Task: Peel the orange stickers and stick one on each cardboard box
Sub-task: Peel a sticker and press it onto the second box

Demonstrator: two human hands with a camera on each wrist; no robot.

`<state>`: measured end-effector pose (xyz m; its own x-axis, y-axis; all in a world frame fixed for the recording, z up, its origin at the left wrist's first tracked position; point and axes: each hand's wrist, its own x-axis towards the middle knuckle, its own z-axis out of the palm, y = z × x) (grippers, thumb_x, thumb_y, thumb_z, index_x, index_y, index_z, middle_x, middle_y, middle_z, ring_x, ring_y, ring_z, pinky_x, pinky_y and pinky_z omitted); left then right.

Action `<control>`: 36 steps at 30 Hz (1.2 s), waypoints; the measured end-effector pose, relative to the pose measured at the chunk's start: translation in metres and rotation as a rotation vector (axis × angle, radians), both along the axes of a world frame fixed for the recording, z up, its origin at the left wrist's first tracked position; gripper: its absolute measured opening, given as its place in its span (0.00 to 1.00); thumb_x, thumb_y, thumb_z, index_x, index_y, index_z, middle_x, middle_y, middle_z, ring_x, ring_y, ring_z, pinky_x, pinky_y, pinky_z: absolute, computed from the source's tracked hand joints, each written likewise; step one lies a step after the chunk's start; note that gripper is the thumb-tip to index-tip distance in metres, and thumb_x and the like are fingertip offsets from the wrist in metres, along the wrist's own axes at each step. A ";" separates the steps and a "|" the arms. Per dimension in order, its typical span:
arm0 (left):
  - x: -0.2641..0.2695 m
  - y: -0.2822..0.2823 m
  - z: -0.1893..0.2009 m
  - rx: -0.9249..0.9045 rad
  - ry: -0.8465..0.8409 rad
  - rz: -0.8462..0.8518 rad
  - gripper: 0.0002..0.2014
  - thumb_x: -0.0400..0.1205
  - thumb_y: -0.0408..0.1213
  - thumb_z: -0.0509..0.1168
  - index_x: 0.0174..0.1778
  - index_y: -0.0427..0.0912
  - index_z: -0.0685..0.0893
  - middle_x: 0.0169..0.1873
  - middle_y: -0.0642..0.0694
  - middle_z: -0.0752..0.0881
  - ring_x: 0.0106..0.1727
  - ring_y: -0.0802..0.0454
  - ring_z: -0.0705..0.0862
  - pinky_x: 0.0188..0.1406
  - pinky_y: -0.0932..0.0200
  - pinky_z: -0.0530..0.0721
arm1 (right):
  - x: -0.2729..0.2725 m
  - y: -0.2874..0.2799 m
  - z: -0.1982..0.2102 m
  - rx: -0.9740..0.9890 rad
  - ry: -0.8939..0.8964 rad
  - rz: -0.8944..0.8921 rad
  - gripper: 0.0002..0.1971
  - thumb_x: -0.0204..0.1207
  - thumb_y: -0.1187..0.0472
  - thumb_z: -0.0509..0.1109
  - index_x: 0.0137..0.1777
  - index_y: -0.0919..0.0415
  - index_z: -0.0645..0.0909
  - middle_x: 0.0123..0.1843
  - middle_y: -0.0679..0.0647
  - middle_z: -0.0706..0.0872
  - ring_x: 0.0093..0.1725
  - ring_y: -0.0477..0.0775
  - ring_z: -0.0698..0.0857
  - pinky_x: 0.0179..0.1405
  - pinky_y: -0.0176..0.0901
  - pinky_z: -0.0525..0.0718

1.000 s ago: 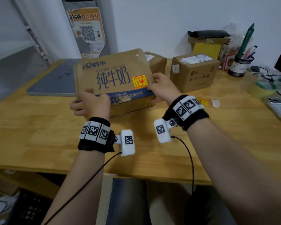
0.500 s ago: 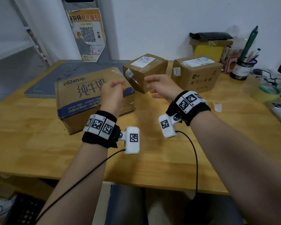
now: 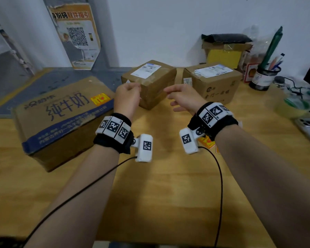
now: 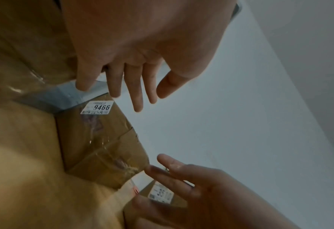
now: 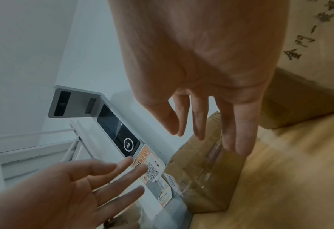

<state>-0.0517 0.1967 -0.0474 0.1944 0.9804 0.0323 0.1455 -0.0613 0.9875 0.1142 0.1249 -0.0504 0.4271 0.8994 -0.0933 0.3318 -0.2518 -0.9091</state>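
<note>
Both hands are hovering empty, fingers loose and spread: left hand [image 3: 127, 97] and right hand [image 3: 183, 97] are flanking the middle box [image 3: 150, 83], not touching it yet. The milk carton [image 3: 61, 119] at left is already wearing an orange sticker [image 3: 100, 98]. Likely step: pulling the middle box near. Next, peeling from the sticker sheet [image 3: 206, 141] lying on the desk [image 3: 168, 185] under the right wrist. The right box [image 3: 213, 81] is waiting too.

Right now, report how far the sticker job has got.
Done: the big milk box carries an orange sticker on top. In hand: left hand and right hand, both open and empty, reach toward the middle box, which shows no orange sticker. Left: that box and the right box; loose stickers lie on the table.
</note>
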 end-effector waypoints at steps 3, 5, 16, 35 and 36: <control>0.010 0.027 0.003 -0.023 0.001 0.009 0.14 0.85 0.35 0.62 0.64 0.43 0.87 0.52 0.52 0.87 0.55 0.55 0.84 0.56 0.60 0.81 | 0.011 0.015 -0.002 -0.005 0.001 -0.004 0.12 0.86 0.61 0.66 0.60 0.43 0.84 0.65 0.51 0.86 0.58 0.54 0.87 0.57 0.51 0.91; 0.018 0.044 0.003 -0.077 -0.037 0.000 0.13 0.86 0.36 0.61 0.64 0.44 0.85 0.54 0.50 0.86 0.61 0.50 0.83 0.67 0.50 0.82 | 0.017 0.025 -0.002 -0.005 0.004 -0.008 0.12 0.86 0.61 0.65 0.60 0.43 0.84 0.66 0.51 0.86 0.59 0.55 0.87 0.58 0.52 0.91; 0.049 0.099 -0.008 -0.240 -0.087 0.083 0.24 0.82 0.32 0.64 0.74 0.49 0.71 0.67 0.44 0.81 0.64 0.46 0.82 0.63 0.50 0.84 | 0.027 0.059 -0.012 -0.037 0.017 0.036 0.28 0.86 0.59 0.67 0.83 0.37 0.71 0.74 0.50 0.80 0.58 0.57 0.89 0.56 0.58 0.92; 0.033 0.058 -0.028 -0.359 -0.070 0.081 0.31 0.68 0.43 0.68 0.69 0.48 0.71 0.64 0.36 0.84 0.49 0.39 0.93 0.38 0.39 0.93 | 0.016 0.012 -0.004 -0.045 0.094 -0.012 0.20 0.89 0.45 0.61 0.77 0.48 0.78 0.74 0.57 0.81 0.53 0.63 0.93 0.41 0.45 0.95; 0.028 0.037 -0.020 -0.361 -0.074 0.081 0.31 0.68 0.44 0.67 0.69 0.49 0.68 0.65 0.36 0.82 0.51 0.39 0.92 0.42 0.36 0.93 | 0.012 0.004 -0.003 -0.046 0.073 -0.018 0.18 0.89 0.45 0.61 0.74 0.48 0.79 0.71 0.56 0.82 0.53 0.62 0.92 0.39 0.44 0.95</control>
